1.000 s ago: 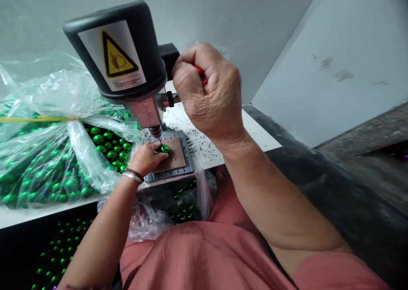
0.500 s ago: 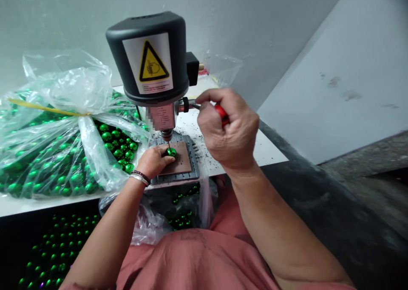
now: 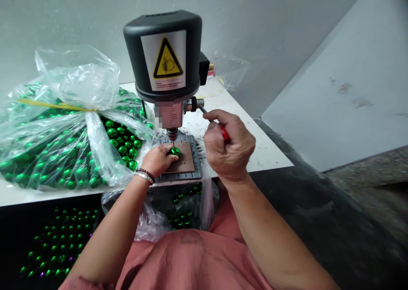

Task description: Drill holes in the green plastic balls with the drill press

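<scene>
Under a black drill press with a yellow warning label, my left hand is closed on a shiny green ball. The ball rests on a brown board over the grey slotted base. The thin drill bit comes down at the top of the ball; whether it is inside cannot be made out. To the right, my right hand wraps round the red-knobbed feed lever of the press.
At left on the white table lies a clear plastic bag full of green balls, tied with a yellow strip. Dark shavings lie round the base. Another clear bag hangs below the table edge, and rows of green balls show at lower left.
My right hand has moved slightly down with the lever. My left hand still holds the ball under the bit. The whole view has shifted a little.
</scene>
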Demonstrator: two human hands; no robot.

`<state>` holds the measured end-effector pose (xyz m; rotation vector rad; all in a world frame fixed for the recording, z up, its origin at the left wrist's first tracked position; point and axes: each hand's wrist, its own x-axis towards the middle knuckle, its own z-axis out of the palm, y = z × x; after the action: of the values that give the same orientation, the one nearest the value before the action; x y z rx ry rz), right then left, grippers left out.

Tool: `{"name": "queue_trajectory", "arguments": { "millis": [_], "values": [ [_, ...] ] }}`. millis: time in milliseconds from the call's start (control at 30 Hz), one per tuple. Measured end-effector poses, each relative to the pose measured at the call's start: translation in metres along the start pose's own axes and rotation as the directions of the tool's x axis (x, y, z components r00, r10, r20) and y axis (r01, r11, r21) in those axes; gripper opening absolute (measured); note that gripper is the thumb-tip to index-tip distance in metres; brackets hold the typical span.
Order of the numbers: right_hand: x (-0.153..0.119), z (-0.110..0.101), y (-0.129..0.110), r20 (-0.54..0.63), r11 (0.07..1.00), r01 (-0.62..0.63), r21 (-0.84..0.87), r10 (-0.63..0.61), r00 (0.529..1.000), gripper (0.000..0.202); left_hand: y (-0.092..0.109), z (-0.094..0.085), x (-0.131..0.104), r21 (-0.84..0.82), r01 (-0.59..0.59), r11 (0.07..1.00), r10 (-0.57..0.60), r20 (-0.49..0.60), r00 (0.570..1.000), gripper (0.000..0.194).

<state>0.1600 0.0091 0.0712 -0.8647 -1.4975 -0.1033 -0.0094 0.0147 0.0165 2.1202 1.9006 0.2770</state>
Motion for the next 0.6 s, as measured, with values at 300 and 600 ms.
{"name": "queue_trajectory", "arguments": {
  "millis": [300,600],
  "values": [
    [-0.011,0.006,0.007,-0.068,0.999,0.041,-0.007,-0.041,0.997,0.024,0.002,-0.002,-0.003,-0.094,-0.032,0.995,0.031,-0.018,0.999,0.020],
    [0.006,0.008,-0.001,-0.126,1.000,0.006,-0.024,-0.009,0.992,0.019,-0.002,0.001,-0.002,-0.132,-0.032,0.991,0.031,-0.013,0.999,0.021]
  ]
}}
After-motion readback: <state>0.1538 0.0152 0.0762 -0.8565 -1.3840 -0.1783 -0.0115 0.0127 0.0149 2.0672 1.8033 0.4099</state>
